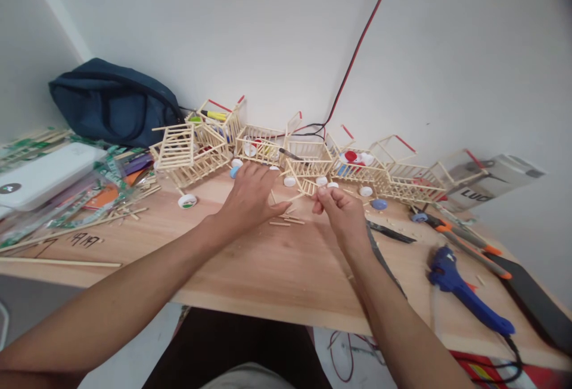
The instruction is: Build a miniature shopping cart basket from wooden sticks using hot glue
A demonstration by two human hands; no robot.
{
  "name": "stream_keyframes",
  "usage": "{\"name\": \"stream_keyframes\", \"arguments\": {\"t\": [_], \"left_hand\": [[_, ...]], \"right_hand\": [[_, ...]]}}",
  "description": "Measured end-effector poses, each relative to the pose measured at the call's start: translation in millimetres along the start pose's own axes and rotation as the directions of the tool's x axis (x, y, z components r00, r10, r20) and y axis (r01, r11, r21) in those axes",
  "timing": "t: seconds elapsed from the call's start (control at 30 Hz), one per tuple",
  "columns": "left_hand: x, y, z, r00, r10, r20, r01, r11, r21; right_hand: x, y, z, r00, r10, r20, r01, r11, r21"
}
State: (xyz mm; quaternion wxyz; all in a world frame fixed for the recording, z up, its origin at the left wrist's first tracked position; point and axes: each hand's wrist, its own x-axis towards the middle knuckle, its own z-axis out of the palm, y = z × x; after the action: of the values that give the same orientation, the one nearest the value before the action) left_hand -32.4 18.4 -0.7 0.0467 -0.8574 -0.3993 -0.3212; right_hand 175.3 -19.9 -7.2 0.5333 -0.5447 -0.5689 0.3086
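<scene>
My left hand (254,193) is over the table's middle, fingers stretched forward and thumb apart, pointing at a small frame of thin wooden sticks (308,187). Whether the thumb touches that frame I cannot tell. My right hand (343,215) is closed in a pinch just right of the frame; what its fingertips hold is hidden. A few short cut sticks (286,221) lie on the wood between my hands. Behind them stands a row of small stick-built carts, one of them a cart (308,159) with white bottle caps (289,181) at its base.
On the right lie a blue glue gun (465,293), orange-and-grey pliers (469,243) and a black blade (391,232). A dark blue bag (114,103), a white box (49,174) and plastic-wrapped sticks fill the left. The wooden table (268,276) meets a wall behind.
</scene>
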Motion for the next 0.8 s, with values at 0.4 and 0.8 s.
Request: {"name": "stream_keyframes", "arguments": {"t": [0.4, 0.8], "left_hand": [[-1, 7, 5.7, 0.995, -0.087, -0.050, 0.087, 0.996, -0.004], [3, 6, -1.9, 0.916, -0.327, 0.232, 0.387, 0.570, -0.725]], "right_hand": [[-8, 5, 28, 0.964, 0.096, 0.247, -0.136, 0.979, 0.149], [-4, 3, 19, 0.994, 0.088, 0.061, -0.097, 0.982, 0.162]]}}
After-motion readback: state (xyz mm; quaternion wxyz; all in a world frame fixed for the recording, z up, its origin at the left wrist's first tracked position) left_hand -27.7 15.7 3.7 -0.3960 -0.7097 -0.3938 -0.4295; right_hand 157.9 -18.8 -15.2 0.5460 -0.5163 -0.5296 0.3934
